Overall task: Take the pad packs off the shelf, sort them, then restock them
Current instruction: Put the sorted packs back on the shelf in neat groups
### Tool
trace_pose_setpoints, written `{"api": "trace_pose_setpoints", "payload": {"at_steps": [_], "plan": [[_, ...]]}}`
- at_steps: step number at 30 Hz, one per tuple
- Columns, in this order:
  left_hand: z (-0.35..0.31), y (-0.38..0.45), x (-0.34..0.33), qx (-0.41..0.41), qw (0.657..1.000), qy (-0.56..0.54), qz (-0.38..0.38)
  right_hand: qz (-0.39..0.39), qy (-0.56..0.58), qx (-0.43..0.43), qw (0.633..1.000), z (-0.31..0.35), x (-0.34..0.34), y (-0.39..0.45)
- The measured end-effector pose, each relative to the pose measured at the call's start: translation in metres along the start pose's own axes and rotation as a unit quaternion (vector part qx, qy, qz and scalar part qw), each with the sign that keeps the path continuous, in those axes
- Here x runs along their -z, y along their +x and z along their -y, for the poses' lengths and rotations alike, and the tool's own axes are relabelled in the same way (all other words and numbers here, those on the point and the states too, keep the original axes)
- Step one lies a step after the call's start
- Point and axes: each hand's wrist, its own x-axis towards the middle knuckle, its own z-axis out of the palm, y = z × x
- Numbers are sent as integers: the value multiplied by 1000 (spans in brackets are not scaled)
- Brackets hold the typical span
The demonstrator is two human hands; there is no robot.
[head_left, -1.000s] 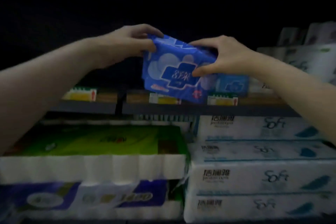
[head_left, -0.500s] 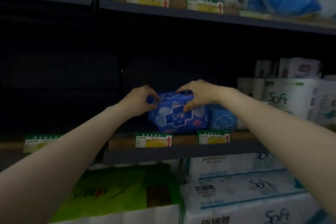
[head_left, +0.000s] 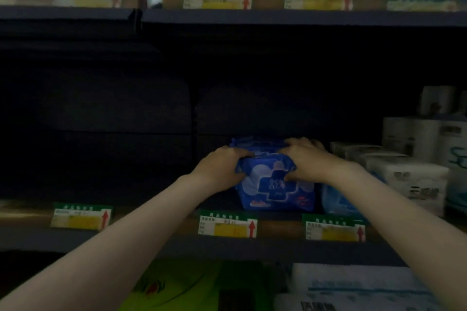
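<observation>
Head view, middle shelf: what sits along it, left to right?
Left price tag → left hand → dark blue pad pack → right hand → light blue pack → white tissue packs.

pad pack [head_left: 275,187] deep blue, white cross and clouds; price tags [head_left: 227,224] green, yellow, red arrows; shelf [head_left: 101,237] dark grey.

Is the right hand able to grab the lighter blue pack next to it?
Probably yes: the lighter blue pack sits just below the right hand, nothing between, but that hand first must release the dark blue pack.
</observation>
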Motion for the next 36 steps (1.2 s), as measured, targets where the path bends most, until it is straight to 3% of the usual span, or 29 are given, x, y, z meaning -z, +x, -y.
{"api": "trace_pose_setpoints", "payload": {"at_steps": [2, 3, 5, 7, 11, 14, 17, 20, 24, 29, 33, 36], "plan": [[4, -5, 2, -17, 1000, -24, -1, -67, -21, 3, 998, 14, -4, -8], [9, -12, 6, -31, 998, -33, -43, -120, 4, 19, 993, 25, -5, -11], [29, -38, 16, -38, 980, -15, -194, -237, 102, 81, 963, 60, -6, -11], [62, -82, 25, 17, 953, 2, -304, -292, 217, 171, 916, 112, -9, -11], [146, -205, 36, 134, 934, 65, -324, -282, 316, 341, 839, 240, -32, -25], [211, -313, 31, 212, 923, 121, -298, -180, 318, 435, 823, 346, -80, -32], [271, -422, 5, 282, 918, 131, -247, -31, 301, 485, 821, 445, -150, -37], [324, -520, -28, 361, 909, 129, -165, 114, 273, 469, 832, 524, -213, -44], [381, -610, -65, 382, 912, 139, 49, 222, 253, 421, 842, 597, -273, -53], [441, -644, -98, 318, 876, 145, 332, 255, 250, 364, 860, 669, -323, -54], [465, -645, -121, 252, 867, 144, 405, 267, 224, 325, 880, 703, -349, -60], [474, -650, -134, 249, 872, 147, 395, 231, 233, 283, 901, 721, -362, -68]]}}
